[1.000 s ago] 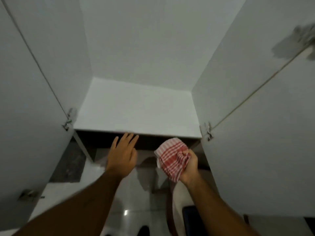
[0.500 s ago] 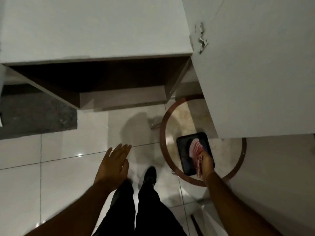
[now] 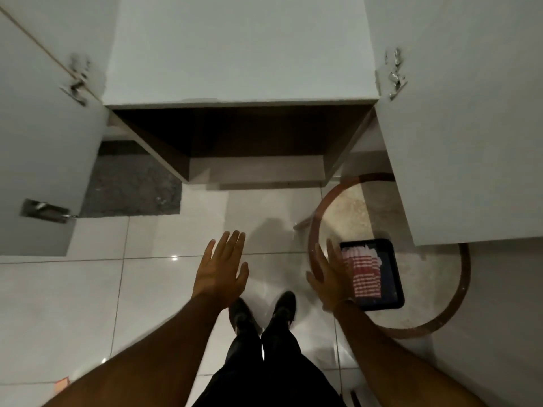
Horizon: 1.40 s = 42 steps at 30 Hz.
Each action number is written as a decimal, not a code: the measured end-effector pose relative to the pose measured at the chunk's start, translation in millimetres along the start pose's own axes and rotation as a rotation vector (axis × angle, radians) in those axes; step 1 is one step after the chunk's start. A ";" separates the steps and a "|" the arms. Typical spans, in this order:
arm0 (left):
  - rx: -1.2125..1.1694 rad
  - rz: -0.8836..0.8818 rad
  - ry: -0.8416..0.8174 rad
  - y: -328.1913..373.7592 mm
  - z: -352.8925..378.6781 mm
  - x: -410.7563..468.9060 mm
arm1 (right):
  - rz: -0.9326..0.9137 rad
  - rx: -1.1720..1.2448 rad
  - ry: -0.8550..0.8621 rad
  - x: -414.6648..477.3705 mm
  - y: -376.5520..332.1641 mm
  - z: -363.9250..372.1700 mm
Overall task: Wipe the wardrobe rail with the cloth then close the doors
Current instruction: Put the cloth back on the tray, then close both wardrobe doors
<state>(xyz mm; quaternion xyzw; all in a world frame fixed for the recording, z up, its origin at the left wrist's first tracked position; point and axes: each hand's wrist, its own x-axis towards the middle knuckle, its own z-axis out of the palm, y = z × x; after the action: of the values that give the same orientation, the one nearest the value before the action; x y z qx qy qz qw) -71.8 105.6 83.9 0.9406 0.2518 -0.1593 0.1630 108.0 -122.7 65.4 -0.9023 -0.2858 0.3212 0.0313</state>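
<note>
The red-and-white checked cloth (image 3: 365,273) lies on a black tray (image 3: 392,277) on a round table at the lower right. My right hand (image 3: 327,274) hovers just left of the tray, fingers spread, holding nothing. My left hand (image 3: 221,270) is open above the tiled floor, palm down. Both white wardrobe doors stand open: the left door (image 3: 38,142) and the right door (image 3: 470,127). The wardrobe's white floor panel (image 3: 241,48) fills the top. The rail is out of view.
A round wooden-rimmed table (image 3: 440,289) stands under the right door. My legs and dark shoes (image 3: 264,315) are on glossy white tiles. A grey mat (image 3: 132,186) lies left of the wardrobe base. Metal hinges (image 3: 395,74) and a handle (image 3: 47,211) sit on the doors.
My right hand has let go of the cloth, which now lies on the tray. The view has tipped down from the wardrobe interior to the floor, and both hands are lowered and open.
</note>
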 end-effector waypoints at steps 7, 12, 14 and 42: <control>0.051 -0.077 0.298 10.3 -122.8 43.2 | -0.194 -0.144 0.399 47.1 -112.5 -123.3; 0.123 -0.088 0.607 14.2 -262.4 65.6 | -0.322 -0.235 0.734 57.0 -182.3 -261.8; 0.150 -0.086 0.718 17.6 -323.1 67.5 | -0.369 -0.289 0.872 50.7 -207.7 -320.1; 0.252 0.130 1.558 81.7 -763.4 -12.0 | -0.472 -0.057 1.859 -179.0 -351.0 -732.9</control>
<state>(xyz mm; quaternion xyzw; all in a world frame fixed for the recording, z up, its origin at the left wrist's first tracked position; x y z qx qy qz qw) 127.3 328.9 791.1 0.8055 0.2182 0.5275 -0.1592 259.2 167.4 830.4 -0.7160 -0.3286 -0.5447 0.2876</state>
